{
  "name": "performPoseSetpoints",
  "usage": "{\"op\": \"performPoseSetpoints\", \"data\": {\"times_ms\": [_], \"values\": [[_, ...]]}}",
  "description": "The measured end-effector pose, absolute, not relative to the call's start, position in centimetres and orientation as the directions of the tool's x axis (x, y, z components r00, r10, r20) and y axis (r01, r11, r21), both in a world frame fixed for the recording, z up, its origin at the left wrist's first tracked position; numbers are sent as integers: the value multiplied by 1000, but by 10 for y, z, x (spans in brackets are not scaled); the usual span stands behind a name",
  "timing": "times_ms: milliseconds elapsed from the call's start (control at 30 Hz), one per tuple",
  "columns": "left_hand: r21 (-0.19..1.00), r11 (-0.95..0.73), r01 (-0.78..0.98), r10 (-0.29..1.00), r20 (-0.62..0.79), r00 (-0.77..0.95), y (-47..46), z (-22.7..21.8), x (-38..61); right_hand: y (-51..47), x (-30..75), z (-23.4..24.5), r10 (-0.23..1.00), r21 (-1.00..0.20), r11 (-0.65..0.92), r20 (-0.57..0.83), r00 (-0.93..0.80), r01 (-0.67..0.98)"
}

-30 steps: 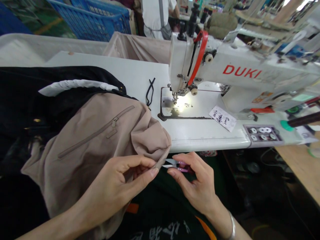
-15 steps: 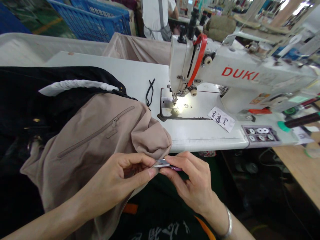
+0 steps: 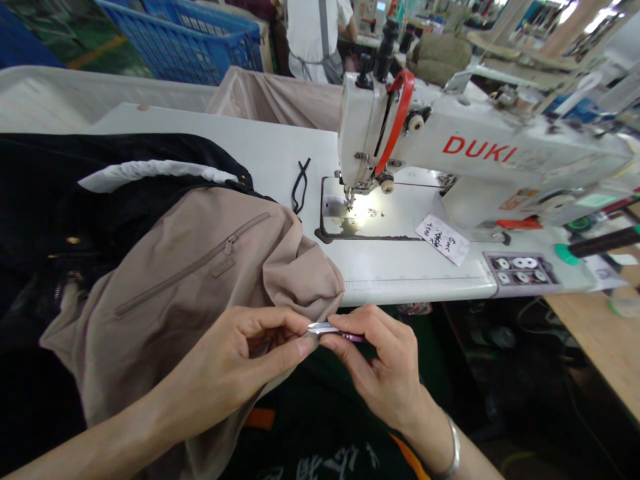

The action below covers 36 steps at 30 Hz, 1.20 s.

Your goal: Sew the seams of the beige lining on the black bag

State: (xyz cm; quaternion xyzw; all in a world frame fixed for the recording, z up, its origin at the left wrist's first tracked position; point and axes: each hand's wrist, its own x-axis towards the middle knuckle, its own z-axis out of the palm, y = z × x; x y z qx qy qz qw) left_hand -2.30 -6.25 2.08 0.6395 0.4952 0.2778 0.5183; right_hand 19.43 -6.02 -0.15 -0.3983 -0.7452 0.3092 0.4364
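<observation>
My left hand (image 3: pixel 260 357) pinches the edge of a beige fabric piece (image 3: pixel 200 253) that has a slanted zip across it. Between thumb and fingers of my right hand (image 3: pixel 380 363) are small thread snips (image 3: pixel 324 327), with silvery blades and a purplish handle. The blades lie together, their tips at my left fingertips and against the fabric edge. Any thread there is too small to make out. The beige fabric drapes over the table's front edge and my lap. Under and behind it is black fabric (image 3: pixel 150 148) with a white wrapped strip (image 3: pixel 160 171).
A sewing machine (image 3: pixel 425 127) stands to the right, its needle area lit. On the white table (image 3: pixel 390 260) are a black cord loop (image 3: pixel 300 187), a handwritten tag (image 3: pixel 443 238) and a bobbin tray (image 3: pixel 523 269). A blue basket (image 3: pixel 200 47) and a person (image 3: pixel 313 40) are behind.
The blades of the snips, apart before, have come together at the fabric edge. My right hand has shifted very slightly; my left hand keeps its place.
</observation>
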Motion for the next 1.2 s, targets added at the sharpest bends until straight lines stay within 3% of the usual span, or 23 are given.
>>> {"op": "performPoseSetpoints", "data": {"times_ms": [267,433,500,600,667,767,900,1067,1200], "values": [[936,130,328,903,-249,350,-63,20,-22,-63,189,-9,939,-928,307,260,-226,209],[922,105,374,917,-235,322,-63,21,-20,-51,196,-6,994,-994,77,83,-76,-78],[898,38,437,938,-184,295,-65,22,-17,-43,202,-1,979,-993,95,106,-173,-69],[840,-96,534,964,-55,260,-69,20,-12,-36,207,4,903,-977,182,122,-411,109],[781,-182,598,970,42,241,-72,16,-9,-35,205,2,878,-959,229,128,-461,169],[636,-363,681,930,293,222,-77,8,-6,-36,196,-11,939,-982,160,120,-322,100],[416,-667,619,711,604,361,-78,1,-10,-38,185,-27,989,-999,19,26,-148,-49],[193,-818,542,545,559,625,-77,5,-27,-45,195,-19,988,-1000,13,11,-156,14],[201,-794,574,576,547,607,-77,9,-31,-56,210,-3,962,-956,205,156,-225,212]]}}
